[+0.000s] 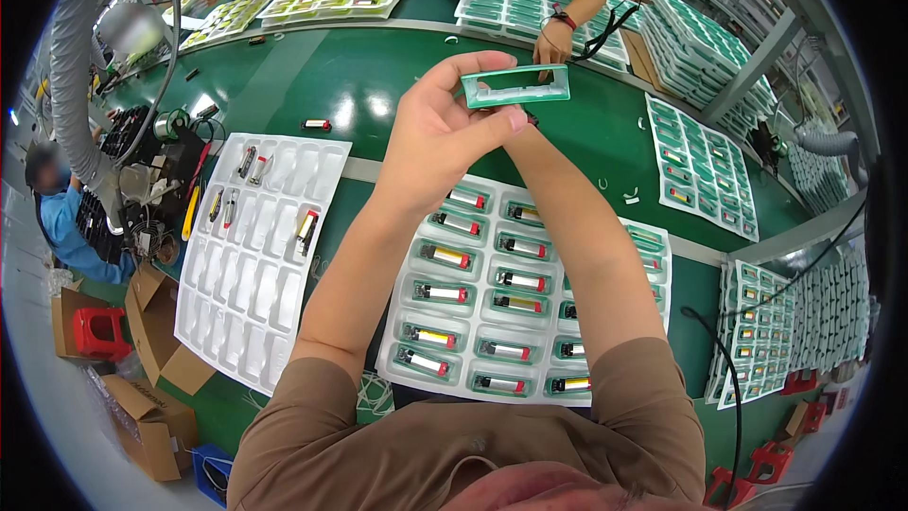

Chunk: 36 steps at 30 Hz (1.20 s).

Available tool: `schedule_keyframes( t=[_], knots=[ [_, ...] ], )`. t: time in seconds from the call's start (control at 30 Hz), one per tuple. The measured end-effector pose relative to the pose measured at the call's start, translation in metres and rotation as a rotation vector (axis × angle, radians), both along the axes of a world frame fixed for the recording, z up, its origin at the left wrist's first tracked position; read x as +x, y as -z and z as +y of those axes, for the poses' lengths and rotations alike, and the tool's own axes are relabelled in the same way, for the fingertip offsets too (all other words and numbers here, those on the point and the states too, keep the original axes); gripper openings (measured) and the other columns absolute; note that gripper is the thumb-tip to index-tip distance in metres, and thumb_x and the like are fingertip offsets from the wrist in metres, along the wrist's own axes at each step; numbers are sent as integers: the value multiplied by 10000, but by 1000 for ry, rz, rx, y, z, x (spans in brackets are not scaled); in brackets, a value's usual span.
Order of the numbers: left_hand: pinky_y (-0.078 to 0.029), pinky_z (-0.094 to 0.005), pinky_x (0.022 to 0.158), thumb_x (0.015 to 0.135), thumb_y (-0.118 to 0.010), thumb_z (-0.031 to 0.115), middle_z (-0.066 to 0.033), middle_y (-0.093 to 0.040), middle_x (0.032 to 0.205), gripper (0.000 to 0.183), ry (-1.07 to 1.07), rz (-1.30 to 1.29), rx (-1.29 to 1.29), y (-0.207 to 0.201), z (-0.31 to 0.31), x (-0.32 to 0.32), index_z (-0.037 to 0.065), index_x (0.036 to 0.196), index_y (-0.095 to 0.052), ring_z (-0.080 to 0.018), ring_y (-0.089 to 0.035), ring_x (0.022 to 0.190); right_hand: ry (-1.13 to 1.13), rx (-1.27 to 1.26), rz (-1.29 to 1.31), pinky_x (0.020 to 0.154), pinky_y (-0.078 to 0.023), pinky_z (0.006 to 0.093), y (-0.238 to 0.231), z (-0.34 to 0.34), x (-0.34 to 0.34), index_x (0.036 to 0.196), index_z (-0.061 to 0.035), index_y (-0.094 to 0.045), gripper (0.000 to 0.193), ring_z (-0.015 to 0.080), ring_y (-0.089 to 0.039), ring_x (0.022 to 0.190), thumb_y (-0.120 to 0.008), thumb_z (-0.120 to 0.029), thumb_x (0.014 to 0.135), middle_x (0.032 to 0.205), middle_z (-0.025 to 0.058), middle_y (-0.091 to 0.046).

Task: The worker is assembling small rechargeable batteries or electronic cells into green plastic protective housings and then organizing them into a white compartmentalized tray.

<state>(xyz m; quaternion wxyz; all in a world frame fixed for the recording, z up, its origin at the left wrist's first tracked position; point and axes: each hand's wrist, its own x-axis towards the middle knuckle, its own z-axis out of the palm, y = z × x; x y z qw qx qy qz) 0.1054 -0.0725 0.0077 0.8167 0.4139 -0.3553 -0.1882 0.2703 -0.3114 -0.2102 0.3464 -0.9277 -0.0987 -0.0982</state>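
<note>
My left hand (441, 125) is raised over the bench. Between thumb and fingers it grips a translucent green plastic frame (518, 100), rectangular, with a long opening. My right forearm reaches up and inward, so my right hand (515, 135) sits just behind the frame and the left thumb. Its fingers are mostly hidden, and a small dark bit shows beside it. Below my arms lies a white tray (484, 314) whose pockets hold green frames with battery-like cells in red, black, silver and yellow.
At left, a white blister tray (255, 293) carries several loose cell assemblies. One loose cell (316, 125) lies on the green bench (378, 66). Filled trays (702, 166) stand at right, beside a black cable (728, 360). A co-worker's hand (555, 41) works across the bench.
</note>
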Motion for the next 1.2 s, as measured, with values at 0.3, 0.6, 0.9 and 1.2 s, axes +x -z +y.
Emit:
schedule_keyframes(
  t=[0.3,0.6,0.9,1.2],
  knots=[
    [-539,-264,832,973,-675,133,-78,-682,1060,381,-13,-51,113,16,-1,-5,-19,1306,-571,-129,-649,923,-27,182,49,955,-515,380,-127,13,-127,1374,-18,-542,447,291,-648,1156,-592,-187,963,1259,174,-672],
    [-376,-537,1147,1030,-558,282,-178,-593,1355,395,598,533,-160,28,-26,-23,73,1364,-539,-361,-477,1352,-17,1131,14,738,-519,257,-207,-27,-339,1500,-41,-382,494,94,-587,811,-521,-146,1038,1135,122,-674],
    [-446,-326,444,884,-478,88,-143,-500,1063,396,717,547,167,36,-34,-46,118,1265,-374,-184,-478,564,-87,1397,32,790,-575,304,-183,-35,-390,1428,-15,-456,421,163,-670,881,-515,-102,1020,1202,167,-648],
    [-516,-302,521,894,-571,46,-93,-542,1213,314,467,67,456,52,-43,-41,118,1158,-416,-140,-621,650,120,1122,-145,876,-580,304,-184,-13,-388,1206,15,-565,275,194,-700,1005,-647,11,943,1121,132,-692]
  ],
)
